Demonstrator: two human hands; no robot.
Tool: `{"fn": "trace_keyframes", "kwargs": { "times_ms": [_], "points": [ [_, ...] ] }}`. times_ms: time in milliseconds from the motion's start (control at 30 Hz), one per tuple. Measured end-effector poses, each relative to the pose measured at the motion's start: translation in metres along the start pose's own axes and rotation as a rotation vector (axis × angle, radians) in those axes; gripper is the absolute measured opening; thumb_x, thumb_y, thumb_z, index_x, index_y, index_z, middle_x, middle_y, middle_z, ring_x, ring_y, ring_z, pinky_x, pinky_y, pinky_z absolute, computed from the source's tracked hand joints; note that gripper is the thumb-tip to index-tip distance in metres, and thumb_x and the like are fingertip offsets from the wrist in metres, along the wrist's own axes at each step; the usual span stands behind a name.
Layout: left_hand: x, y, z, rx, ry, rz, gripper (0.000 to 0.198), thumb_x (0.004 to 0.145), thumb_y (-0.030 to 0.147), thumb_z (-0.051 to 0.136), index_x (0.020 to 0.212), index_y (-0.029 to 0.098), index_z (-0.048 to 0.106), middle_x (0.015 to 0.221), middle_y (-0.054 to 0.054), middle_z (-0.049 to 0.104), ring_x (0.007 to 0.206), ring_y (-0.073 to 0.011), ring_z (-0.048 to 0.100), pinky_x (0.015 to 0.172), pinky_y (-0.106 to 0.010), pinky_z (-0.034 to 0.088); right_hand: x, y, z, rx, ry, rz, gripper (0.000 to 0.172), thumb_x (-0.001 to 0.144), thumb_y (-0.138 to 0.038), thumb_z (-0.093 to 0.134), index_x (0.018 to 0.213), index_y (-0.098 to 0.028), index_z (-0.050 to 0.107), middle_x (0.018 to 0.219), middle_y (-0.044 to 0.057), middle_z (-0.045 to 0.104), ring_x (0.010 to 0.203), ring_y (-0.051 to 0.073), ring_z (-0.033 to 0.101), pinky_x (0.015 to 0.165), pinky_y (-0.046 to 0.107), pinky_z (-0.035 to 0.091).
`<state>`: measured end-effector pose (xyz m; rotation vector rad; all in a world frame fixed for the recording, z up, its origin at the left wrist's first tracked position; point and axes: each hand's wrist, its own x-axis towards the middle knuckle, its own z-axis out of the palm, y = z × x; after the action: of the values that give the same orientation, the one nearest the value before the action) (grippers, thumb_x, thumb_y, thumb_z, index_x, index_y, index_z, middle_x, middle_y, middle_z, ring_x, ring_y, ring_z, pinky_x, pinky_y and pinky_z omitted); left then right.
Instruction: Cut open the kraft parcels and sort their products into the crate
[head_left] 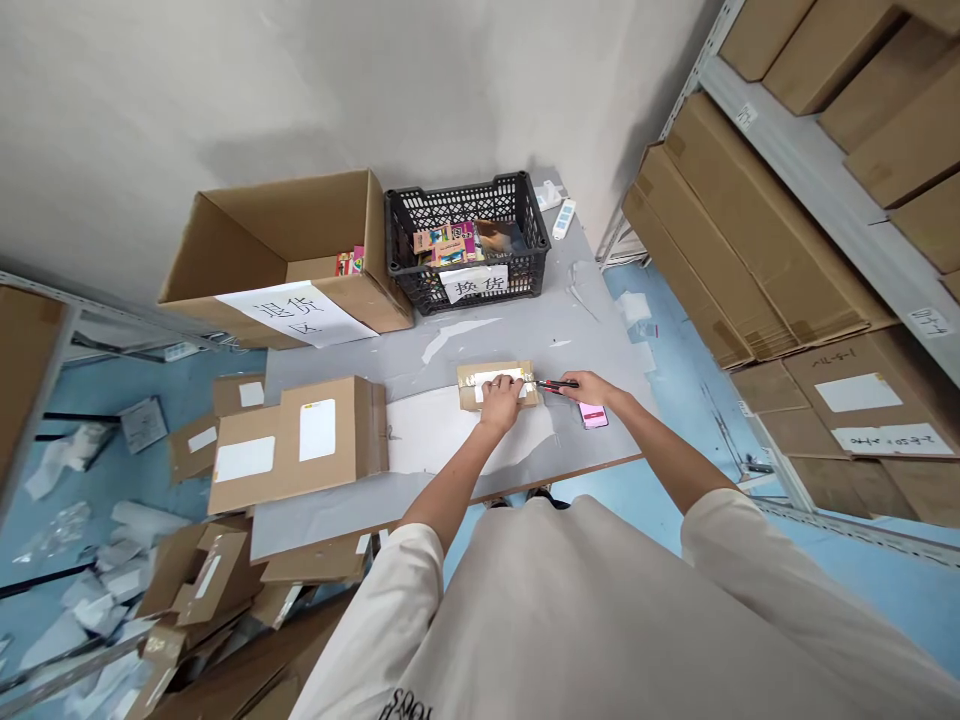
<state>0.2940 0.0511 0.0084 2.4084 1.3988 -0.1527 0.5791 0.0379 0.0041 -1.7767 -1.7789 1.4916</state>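
Observation:
A small cardboard box (469, 399) with a white label and clear tape lies on the table in front of me. My left hand (500, 398) rests on top of it, fingers spread over the label. In my right hand (592, 388) is a red and black utility knife (556, 384), its blade end at the box's right edge. Just below that hand lies a phone (594, 415) with a pink screen, partly covered by the hand.
At the back stand an open carton (247, 240) and a black plastic crate (469, 290), both holding colourful packets. Cardboard boxes (315, 445) sit on the left of the grey table (420, 490). Loaded shelving (795, 130) rises on the right; scrap cardboard (217, 580) litters the floor at left.

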Motion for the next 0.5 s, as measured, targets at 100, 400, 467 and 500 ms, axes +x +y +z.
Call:
{"fn": "trace_keyframes", "kwargs": {
  "times_ms": [100, 400, 467, 500],
  "points": [
    [-0.003, -0.003, 0.0, -0.006, 0.007, 0.001, 0.053, 0.1, 0.027, 0.075, 0.151, 0.028, 0.06, 0.155, -0.017, 0.057, 0.148, -0.0367, 0.051, 0.124, -0.055, 0.034, 0.009, -0.002, 0.0, -0.05, -0.013, -0.045, 0.032, 0.095, -0.052, 0.075, 0.11, -0.024, 0.08, 0.073, -0.003, 0.07, 0.066, 0.016, 0.057, 0.063, 0.025, 0.042],
    [-0.007, -0.008, 0.002, 0.009, 0.003, 0.023, 0.052, 0.102, 0.029, 0.071, 0.152, 0.03, 0.057, 0.161, -0.02, 0.054, 0.15, -0.0377, 0.051, 0.123, -0.059, 0.034, 0.013, -0.002, -0.01, -0.132, -0.089, -0.052, 0.031, 0.097, -0.053, 0.074, 0.113, -0.027, 0.083, 0.078, -0.001, 0.073, 0.069, 0.017, 0.058, 0.066, 0.025, 0.042],
    [-0.006, -0.008, 0.001, 0.006, 0.003, 0.036, 0.052, 0.102, 0.028, 0.071, 0.152, 0.029, 0.057, 0.162, -0.02, 0.054, 0.151, -0.0377, 0.05, 0.123, -0.058, 0.034, 0.015, -0.002, -0.008, -0.179, 0.004, -0.075, 0.028, 0.095, -0.05, 0.077, 0.113, -0.03, 0.083, 0.081, 0.0, 0.074, 0.071, 0.018, 0.059, 0.067, 0.025, 0.042],
    [-0.005, -0.009, 0.001, 0.005, 0.005, 0.04, 0.052, 0.101, 0.027, 0.071, 0.152, 0.03, 0.057, 0.162, -0.02, 0.054, 0.152, -0.0376, 0.05, 0.123, -0.058, 0.035, 0.016, -0.001, -0.007, -0.187, 0.028, -0.08, 0.027, 0.095, -0.05, 0.078, 0.113, -0.03, 0.083, 0.081, 0.0, 0.075, 0.071, 0.018, 0.06, 0.067, 0.025, 0.042]
  ]
}}
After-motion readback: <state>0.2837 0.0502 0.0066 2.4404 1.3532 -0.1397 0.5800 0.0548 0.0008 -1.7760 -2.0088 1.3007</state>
